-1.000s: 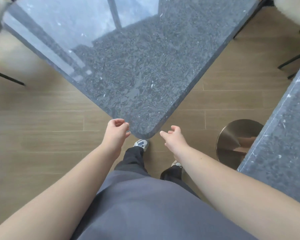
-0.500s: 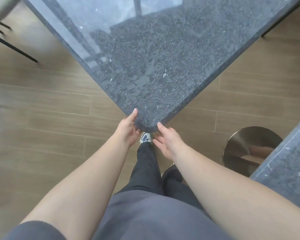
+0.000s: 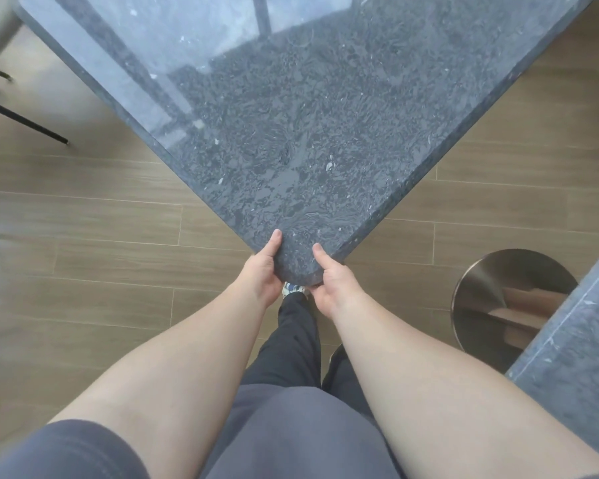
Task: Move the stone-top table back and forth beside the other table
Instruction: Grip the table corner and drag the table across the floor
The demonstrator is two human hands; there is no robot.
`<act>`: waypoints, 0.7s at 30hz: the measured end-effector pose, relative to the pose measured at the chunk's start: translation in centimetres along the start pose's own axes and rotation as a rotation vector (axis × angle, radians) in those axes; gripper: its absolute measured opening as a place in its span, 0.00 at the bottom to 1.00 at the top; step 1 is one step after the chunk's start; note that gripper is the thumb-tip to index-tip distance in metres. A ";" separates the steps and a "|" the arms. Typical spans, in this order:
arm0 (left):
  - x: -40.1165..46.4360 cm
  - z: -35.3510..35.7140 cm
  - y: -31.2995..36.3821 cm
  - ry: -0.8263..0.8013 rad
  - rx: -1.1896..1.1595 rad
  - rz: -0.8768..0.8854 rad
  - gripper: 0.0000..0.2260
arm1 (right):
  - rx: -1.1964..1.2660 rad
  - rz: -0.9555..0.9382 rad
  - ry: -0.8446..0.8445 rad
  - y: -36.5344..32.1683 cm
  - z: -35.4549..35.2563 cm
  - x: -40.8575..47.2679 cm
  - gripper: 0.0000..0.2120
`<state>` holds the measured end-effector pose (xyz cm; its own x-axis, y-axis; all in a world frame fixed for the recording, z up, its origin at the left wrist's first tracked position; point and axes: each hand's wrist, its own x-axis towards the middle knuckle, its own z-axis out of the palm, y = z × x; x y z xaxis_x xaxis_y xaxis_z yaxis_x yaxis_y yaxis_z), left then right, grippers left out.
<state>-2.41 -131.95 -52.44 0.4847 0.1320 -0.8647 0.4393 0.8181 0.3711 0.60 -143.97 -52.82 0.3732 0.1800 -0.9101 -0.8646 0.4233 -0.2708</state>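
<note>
Wood floor [image 3: 101, 257], both hands gripping stone-top table [image 3: 308, 150] corner, other table [image 3: 574, 357] near

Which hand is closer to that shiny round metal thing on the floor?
The right hand. It grips the stone table's corner on the side facing the round metal base, floor between them. The left hand grips the corner's far side.

Open wood floor [image 3: 94, 257] left of stone-top table [image 3: 308, 140]; right, round metal base [image 3: 509, 305] and other table [image 3: 574, 368] crowd the passage.
</note>
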 end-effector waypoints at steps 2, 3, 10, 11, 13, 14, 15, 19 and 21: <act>-0.2 0.1 0.1 -0.008 0.029 -0.004 0.20 | -0.001 0.010 -0.017 -0.2 -0.3 0.0 0.20; -0.2 0.1 0.2 -0.012 0.042 -0.008 0.20 | -0.006 0.014 -0.024 -0.2 -0.3 0.0 0.20; -0.5 0.6 0.2 0.010 0.081 -0.004 0.18 | -0.049 0.010 -0.085 -0.4 -0.7 0.0 0.19; -0.5 0.6 0.1 0.015 0.073 -0.002 0.16 | -0.054 0.008 -0.085 -0.4 -0.8 0.0 0.19; -0.4 0.6 0.0 0.028 0.061 0.003 0.14 | -0.057 0.005 -0.090 -0.3 -1.0 0.1 0.19; -0.3 0.6 -0.1 0.035 0.061 0.006 0.13 | -0.055 0.004 -0.096 -0.3 -1.1 0.0 0.19; -0.3 0.6 -0.2 0.046 0.064 0.010 0.13 | -0.053 0.006 -0.105 -0.4 -1.2 0.0 0.18; -0.2 1.1 -0.7 0.093 0.097 0.039 0.15 | -0.053 0.011 -0.146 -0.6 -1.5 -0.2 0.18; -0.1 1.2 -0.9 0.111 0.106 0.047 0.16 | -0.061 0.019 -0.151 -0.8 -1.6 -0.4 0.18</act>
<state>-1.99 -133.33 -52.25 0.4224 0.2351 -0.8754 0.4984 0.7464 0.4409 0.62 -145.83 -52.78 0.3986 0.3212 -0.8590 -0.8892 0.3647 -0.2762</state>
